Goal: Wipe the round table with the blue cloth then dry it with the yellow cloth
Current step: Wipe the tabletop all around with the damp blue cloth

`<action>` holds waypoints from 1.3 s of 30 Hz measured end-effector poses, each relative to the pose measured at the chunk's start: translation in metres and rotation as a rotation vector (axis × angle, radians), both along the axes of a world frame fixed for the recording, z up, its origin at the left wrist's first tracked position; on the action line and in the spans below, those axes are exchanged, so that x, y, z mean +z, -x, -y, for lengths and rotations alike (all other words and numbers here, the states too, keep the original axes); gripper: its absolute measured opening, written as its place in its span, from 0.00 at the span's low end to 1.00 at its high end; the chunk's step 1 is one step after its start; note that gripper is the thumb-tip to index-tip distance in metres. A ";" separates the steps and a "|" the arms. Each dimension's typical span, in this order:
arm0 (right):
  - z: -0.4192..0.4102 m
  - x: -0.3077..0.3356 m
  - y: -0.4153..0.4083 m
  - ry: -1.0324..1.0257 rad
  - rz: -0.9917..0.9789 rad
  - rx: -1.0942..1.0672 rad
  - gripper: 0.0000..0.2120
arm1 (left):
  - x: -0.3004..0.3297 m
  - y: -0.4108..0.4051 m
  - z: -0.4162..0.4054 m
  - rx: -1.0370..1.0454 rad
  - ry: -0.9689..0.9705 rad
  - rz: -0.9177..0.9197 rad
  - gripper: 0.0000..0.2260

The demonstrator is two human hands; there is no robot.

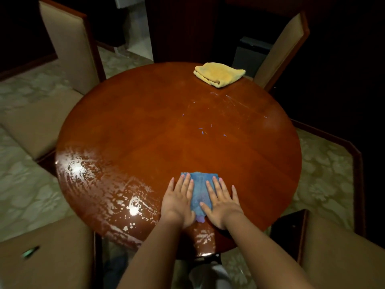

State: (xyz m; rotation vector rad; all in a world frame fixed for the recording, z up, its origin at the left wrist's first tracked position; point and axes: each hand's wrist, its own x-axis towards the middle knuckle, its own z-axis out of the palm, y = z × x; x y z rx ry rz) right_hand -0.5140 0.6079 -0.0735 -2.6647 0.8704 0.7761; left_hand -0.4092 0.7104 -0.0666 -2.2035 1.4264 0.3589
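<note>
Far left: a chair [68, 49] stands pushed in at the table [145, 122], its seat partly under the rim. The near-left sector of the top carries a wet, streaked film that catches the light; this part appears wiped.

Near edge, centre: the blue cloth [199, 190] lies flat on the wood. The left hand [179, 202] presses its left side, palm down, fingers spread and straight, not curled round anything. The right hand [220, 205] does the same on the right side, outer fingers resting on bare wood. Neither hand grips the cloth; both pin it by flat pressure only.

Centre to right: the top looks mostly dry, with faint scuffs and small bluish flecks past the middle. Judgement: the wet wipe is partly done, with the centre, right and far portions outstanding.

Recommendation: keep both palms flat and the cloth spread, work in overlapping passes from the wet zone rightward, and carry each stroke to the rim.

Far right: the yellow cloth [218, 74] sits folded near the far edge, untouched, well apart from the hands. It covers wood that still needs wiping; shift it when reached, keeping it off the wet. A second chair [281, 51] stands behind it.
</note>
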 end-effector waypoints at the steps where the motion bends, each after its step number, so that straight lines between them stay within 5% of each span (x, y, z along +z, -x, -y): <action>1: 0.005 0.000 -0.005 0.005 0.003 0.004 0.33 | -0.001 -0.005 0.005 -0.001 -0.003 0.004 0.37; 12: 0.052 -0.002 -0.097 0.044 0.017 0.084 0.33 | 0.002 -0.088 0.049 0.100 -0.015 -0.022 0.39; 20: 0.001 -0.004 -0.132 0.049 0.029 0.166 0.32 | 0.005 -0.110 -0.005 0.223 -0.056 -0.014 0.42; 30: -0.095 -0.004 -0.107 0.036 0.052 0.308 0.32 | 0.007 -0.069 -0.113 0.382 -0.074 -0.034 0.41; 39: -0.122 -0.002 -0.050 0.030 0.017 0.289 0.32 | 0.013 -0.020 -0.139 0.305 -0.102 0.017 0.43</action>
